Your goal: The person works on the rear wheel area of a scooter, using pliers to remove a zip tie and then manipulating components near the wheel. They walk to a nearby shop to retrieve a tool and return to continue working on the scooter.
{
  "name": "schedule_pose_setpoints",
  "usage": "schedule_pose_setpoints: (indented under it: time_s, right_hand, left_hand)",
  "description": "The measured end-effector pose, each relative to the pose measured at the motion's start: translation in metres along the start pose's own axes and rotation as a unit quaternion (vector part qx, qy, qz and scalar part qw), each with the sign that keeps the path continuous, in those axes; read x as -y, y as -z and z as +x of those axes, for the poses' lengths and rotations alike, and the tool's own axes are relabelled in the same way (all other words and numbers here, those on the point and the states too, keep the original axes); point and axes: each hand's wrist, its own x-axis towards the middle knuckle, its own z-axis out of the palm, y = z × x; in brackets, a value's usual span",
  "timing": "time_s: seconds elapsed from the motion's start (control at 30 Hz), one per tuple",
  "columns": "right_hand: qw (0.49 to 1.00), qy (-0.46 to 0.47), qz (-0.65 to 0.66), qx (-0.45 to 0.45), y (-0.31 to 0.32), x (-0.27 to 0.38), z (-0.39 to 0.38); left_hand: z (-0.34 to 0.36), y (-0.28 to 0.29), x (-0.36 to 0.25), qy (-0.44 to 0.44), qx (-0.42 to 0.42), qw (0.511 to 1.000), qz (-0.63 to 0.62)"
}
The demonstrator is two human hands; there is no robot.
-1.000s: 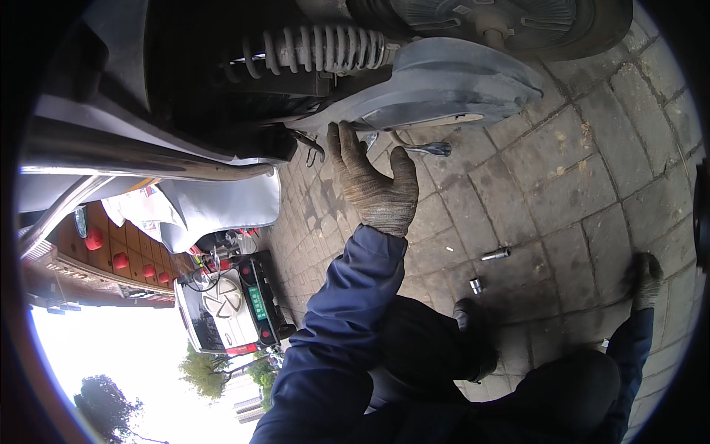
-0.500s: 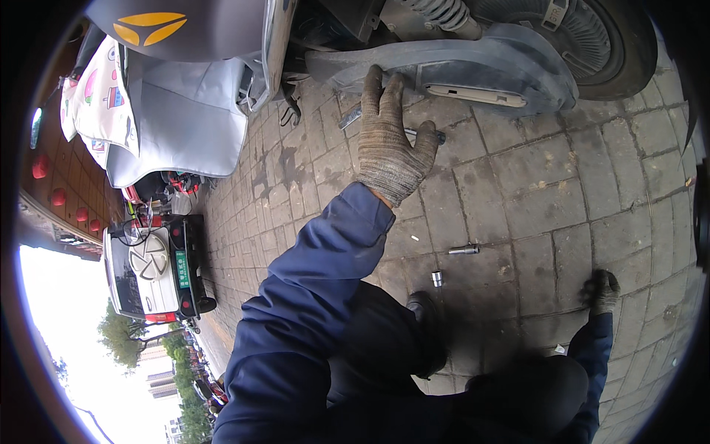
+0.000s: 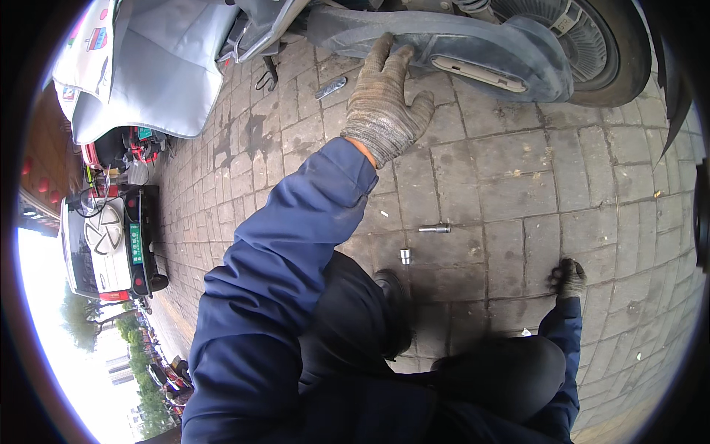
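Dark trouser knees (image 3: pixel 510 374) take up the lower middle, with a blue sleeve (image 3: pixel 277 244) crossing up past them and a black shoe (image 3: pixel 396 314) beside one knee. Just beyond the shoe, on the grey paving (image 3: pixel 518 200), lie a short metal socket (image 3: pixel 405 257) and a longer one (image 3: pixel 435 229), near each other and apart. Off to the right, the right grip (image 3: pixel 568 278), gloved and dark at the fingers, is curled low over the paving; whether it holds anything I cannot tell. Farther up, the left grip (image 3: pixel 383 111), in a grey knit glove, is spread, its fingertips over the edge of the scooter's grey cover (image 3: pixel 444 46). That cover runs along the top, beside the wheel (image 3: pixel 592 52). A small flat tool (image 3: pixel 330 88) lies left of the glove. Beyond are a silver sheet (image 3: pixel 159 70), a white car (image 3: pixel 115 270) and trees (image 3: pixel 78 322).
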Motion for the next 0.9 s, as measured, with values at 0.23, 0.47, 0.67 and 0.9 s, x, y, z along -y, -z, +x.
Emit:
schedule_pose_setpoints:
  time_s: [0.23,0.47,0.67,0.9]
  right_hand:
    - [1.000,0.005,0.019,0.008,0.000,0.001,0.000]
    - [1.000,0.023,0.008,0.003,-0.003,0.002,-0.004]
    - [1.000,0.019,0.008,-0.024,-0.005,0.003,-0.004]
    - [1.000,0.010,0.009,-0.027,-0.005,0.004,-0.004]
  left_hand:
    - [0.000,0.000,0.001,0.004,0.002,1.000,-0.005]
    - [-0.001,-0.003,0.003,-0.009,0.020,1.000,0.001]
    - [0.000,-0.008,0.001,0.003,0.002,1.000,-0.007]
    - [0.003,0.003,0.014,-0.032,-0.051,0.996,-0.059]
